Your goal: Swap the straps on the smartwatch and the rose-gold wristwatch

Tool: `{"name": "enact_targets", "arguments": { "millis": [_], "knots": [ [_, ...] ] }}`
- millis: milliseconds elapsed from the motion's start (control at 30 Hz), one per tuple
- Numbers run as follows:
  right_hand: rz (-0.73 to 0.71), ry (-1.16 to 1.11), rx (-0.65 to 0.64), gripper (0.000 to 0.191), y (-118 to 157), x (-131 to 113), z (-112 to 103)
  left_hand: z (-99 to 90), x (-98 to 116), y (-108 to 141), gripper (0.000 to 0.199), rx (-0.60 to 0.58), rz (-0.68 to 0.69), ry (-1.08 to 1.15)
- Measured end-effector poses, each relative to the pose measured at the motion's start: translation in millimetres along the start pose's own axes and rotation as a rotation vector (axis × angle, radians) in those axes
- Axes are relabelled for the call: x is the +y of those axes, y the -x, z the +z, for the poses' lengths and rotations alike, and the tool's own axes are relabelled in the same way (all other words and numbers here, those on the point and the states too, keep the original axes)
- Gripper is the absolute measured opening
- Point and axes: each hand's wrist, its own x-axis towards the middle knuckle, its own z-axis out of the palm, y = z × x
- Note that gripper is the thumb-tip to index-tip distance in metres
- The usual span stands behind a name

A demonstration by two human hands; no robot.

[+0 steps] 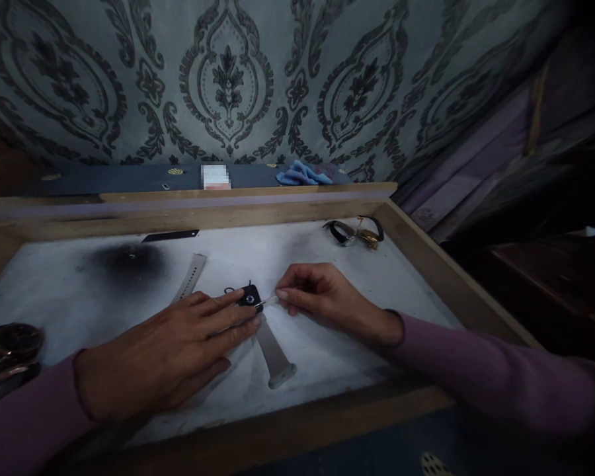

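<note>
A black smartwatch case (250,296) lies on the white surface, a round sensor-like circle facing up. My left hand (178,344) is stretched out over it, fingers apart and fingertips resting on the case's left and lower edge. In a pinch, my right hand (322,294) holds a thin, pale, pointed tool (268,301), its tip at the case's right lower edge. I cannot tell its exact kind. A grey watch strap (275,357) extends below the case. Another grey strap piece (193,272), with holes, lies beyond my left hand, its lower end hidden.
A wooden frame (426,258) borders the white surface. Two watches (361,233) lie at the far right, more watches (12,347) at the left. A black blade (173,235) lies near the back edge. Behind the frame sits a blue cloth (305,174).
</note>
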Motion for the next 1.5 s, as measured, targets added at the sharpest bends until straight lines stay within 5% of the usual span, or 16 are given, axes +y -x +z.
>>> {"name": "enact_targets", "arguments": {
  "millis": [200,367,600,1500],
  "knots": [
    [-0.234,0.54,-0.119,0.013,8.4,-6.9,-9.0,1.6,0.0,0.6,0.046,-0.018,-0.004,-0.027],
    [-0.344,0.723,-0.139,0.014,10.3,-9.8,-9.6,0.8,-0.7,-0.5,0.049,-0.056,-0.008,-0.03],
    [-0.429,0.74,-0.108,0.021,12.8,-9.7,-14.0,3.1,0.2,1.6,0.051,-0.041,-0.039,0.031],
    [-0.397,0.65,-0.116,0.018,12.6,-8.7,-14.1,2.9,0.9,0.8,0.051,-0.056,-0.064,0.057]
  ]
}}
